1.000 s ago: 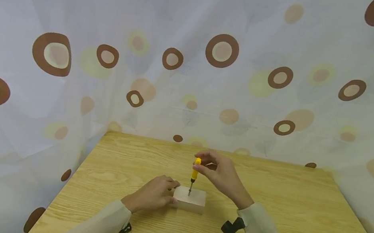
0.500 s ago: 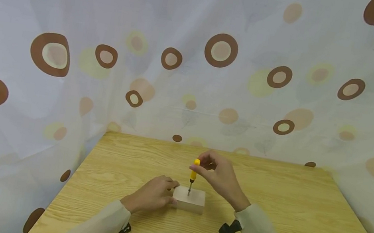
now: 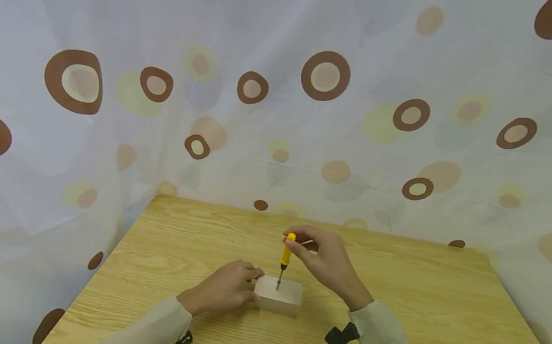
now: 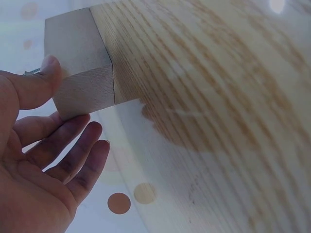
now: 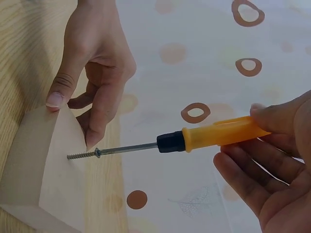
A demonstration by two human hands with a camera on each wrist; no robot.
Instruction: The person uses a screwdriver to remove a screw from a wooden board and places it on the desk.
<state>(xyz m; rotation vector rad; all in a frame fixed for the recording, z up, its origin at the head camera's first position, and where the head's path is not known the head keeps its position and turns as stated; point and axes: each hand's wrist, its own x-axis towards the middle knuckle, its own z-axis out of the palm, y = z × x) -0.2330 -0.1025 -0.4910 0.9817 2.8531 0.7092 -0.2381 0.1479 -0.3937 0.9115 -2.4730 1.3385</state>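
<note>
A pale wooden block [image 3: 288, 290] lies on the table. My left hand [image 3: 226, 288] grips its left end, with the thumb on one side and fingers on the opposite side. A threaded screw [image 5: 81, 156] stands partly sunk in the block's top face, much of its thread exposed. On the screw's head sits the tip of a yellow screwdriver [image 5: 209, 136] with a black collar, nearly upright in the head view. My right hand [image 3: 329, 261] pinches the upper handle between thumb and fingers. In the left wrist view the screw is mostly hidden behind the thumb.
The wood-grain table [image 3: 396, 297] extends around the block on all sides. A white curtain [image 3: 275, 35] with brown and beige spots encloses the back and sides. Black wrist mounts [image 3: 342, 336] hang by both sleeves.
The thumb and fingers of my right hand shifted around the screwdriver handle, the thumb going left, then back right. The screwdriver stays on the screw; the left hand and block hold still.
</note>
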